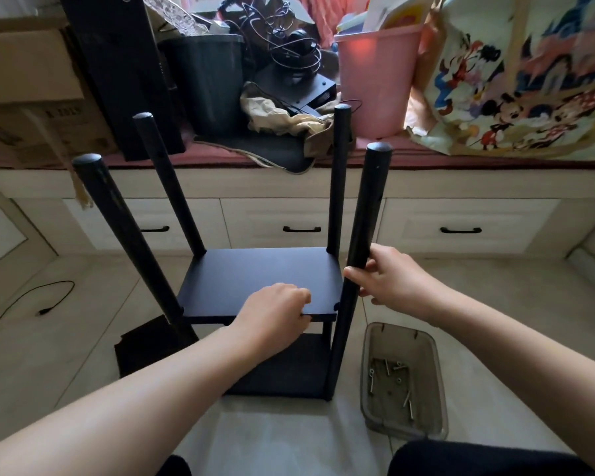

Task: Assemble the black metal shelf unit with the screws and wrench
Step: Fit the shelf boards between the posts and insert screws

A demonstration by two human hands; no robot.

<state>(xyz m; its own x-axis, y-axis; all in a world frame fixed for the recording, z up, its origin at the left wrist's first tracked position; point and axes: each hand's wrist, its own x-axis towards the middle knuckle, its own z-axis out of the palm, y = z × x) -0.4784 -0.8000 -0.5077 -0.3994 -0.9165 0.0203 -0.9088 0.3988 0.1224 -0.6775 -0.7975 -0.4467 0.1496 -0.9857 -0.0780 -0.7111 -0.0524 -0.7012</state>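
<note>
On the floor at the far left a loose black cable is seen, well apart from the work. Next comes the black metal shelf unit, standing on the pale tiled floor in front of the drawers, with four posts rising above its upper panel. A dark flat piece lies on the floor beside the near-left post.

The front edge of the upper panel is held by the left hand, its fingers curled over and under the edge, so that grip is closed on the panel. Just to the right, the near-right post is clasped by the right hand, fingers wrapped round it above panel level. A small notch or hole can be made out at the panel's near-right corner, though whether a screw is already seated there cannot be told.

Further right, a shallow clear tray rests on the floor with screws loose inside. No wrench is visible.

The posts appear splayed, so the joints are judged loose. If the post is pulled sideways while the panel is lifted, the holes could be misaligned and a screw cross-threaded. The tray lies close enough to be knocked and the screws scattered.
</note>
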